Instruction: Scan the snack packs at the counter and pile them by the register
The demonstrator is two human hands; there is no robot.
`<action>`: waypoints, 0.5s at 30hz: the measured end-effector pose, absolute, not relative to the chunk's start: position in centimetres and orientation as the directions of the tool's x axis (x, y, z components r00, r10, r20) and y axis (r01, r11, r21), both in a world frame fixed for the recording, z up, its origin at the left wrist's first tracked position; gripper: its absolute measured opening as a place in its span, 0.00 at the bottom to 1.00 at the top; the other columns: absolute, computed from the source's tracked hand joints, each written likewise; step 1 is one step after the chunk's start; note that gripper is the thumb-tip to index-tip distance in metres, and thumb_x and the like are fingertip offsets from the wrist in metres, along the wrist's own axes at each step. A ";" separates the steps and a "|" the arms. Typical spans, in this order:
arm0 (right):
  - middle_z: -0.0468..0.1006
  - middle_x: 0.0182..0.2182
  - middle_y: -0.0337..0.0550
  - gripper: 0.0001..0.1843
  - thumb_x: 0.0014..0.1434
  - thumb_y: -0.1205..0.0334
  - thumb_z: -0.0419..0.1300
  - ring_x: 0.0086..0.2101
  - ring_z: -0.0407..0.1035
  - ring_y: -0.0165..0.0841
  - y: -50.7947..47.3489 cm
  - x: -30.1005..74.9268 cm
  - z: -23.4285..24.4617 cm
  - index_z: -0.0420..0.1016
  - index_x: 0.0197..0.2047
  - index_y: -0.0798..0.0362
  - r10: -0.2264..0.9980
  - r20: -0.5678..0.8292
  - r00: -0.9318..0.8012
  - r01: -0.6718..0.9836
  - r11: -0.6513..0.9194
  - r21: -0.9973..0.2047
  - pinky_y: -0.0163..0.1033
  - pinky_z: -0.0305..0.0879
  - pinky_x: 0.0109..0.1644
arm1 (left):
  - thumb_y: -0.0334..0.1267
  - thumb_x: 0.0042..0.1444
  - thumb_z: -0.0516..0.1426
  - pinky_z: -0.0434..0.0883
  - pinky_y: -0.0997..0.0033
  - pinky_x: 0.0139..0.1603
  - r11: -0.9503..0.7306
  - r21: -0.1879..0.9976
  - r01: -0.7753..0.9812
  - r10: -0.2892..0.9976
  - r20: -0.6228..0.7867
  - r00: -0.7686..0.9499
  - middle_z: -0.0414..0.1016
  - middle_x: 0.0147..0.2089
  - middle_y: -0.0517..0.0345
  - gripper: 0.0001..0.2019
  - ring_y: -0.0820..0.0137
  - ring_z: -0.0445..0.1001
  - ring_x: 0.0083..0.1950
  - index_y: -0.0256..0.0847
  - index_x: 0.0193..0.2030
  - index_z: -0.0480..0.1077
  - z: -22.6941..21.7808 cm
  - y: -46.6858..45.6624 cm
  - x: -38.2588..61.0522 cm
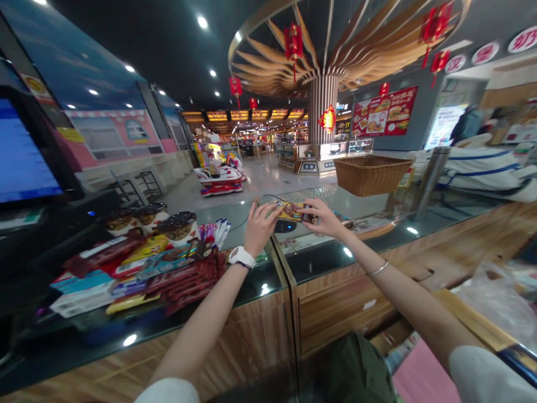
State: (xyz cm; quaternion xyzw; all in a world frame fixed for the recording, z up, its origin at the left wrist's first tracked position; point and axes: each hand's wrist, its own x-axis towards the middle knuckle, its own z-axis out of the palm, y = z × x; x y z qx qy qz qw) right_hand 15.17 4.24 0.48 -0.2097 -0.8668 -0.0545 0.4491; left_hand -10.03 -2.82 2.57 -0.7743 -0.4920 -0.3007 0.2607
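**A two-handed grip, seen from above**

A person's bare arms reach forward over a glass-topped wooden worktop [268,291]. The right hand [323,218] pinches the end of a shiny yellow-and-brown snack packet [293,211] between thumb and fingers, a narrow grip. The left hand [260,226] has its fingers spread, their tips at the packet's other end; I cannot tell whether they hold it firmly. The packet sits between the hands, just above the glass. Directly beneath the grip lies a round black device [285,226]. Left of the grip spreads a colourful heap of wrapped snacks [142,274], with a black computer monitor [25,151] beyond. Right of the grip, farther forward, hangs a woven brown wicker basket [371,174].
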 end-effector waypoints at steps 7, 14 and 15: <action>0.76 0.52 0.49 0.23 0.58 0.61 0.58 0.58 0.65 0.44 5.3 12.1 1.3 0.74 0.58 0.47 0.274 0.794 -0.543 0.222 0.958 -0.179 0.58 0.60 0.64 | 0.35 0.66 0.54 0.52 0.45 0.74 -0.337 -0.168 0.926 0.530 0.780 0.334 0.77 0.57 0.55 0.18 0.63 0.72 0.60 0.50 0.61 0.70 2.1 -4.0 -12.4; 0.77 0.52 0.48 0.21 0.60 0.58 0.58 0.57 0.66 0.44 7.3 9.0 1.8 0.74 0.57 0.48 0.275 0.760 -0.589 0.207 0.960 -0.187 0.60 0.58 0.64 | 0.36 0.64 0.55 0.51 0.47 0.74 -0.232 -0.103 0.967 0.553 0.804 0.218 0.77 0.55 0.56 0.17 0.62 0.72 0.57 0.52 0.58 0.71 2.0 -4.1 -13.8; 0.77 0.53 0.49 0.21 0.60 0.57 0.59 0.58 0.66 0.45 7.4 8.5 1.8 0.73 0.57 0.48 0.268 0.765 -0.586 0.219 0.961 -0.169 0.60 0.57 0.65 | 0.36 0.64 0.55 0.51 0.46 0.74 -0.211 -0.088 0.974 0.554 0.810 0.193 0.77 0.54 0.56 0.17 0.62 0.72 0.56 0.52 0.59 0.71 1.9 -4.2 -13.8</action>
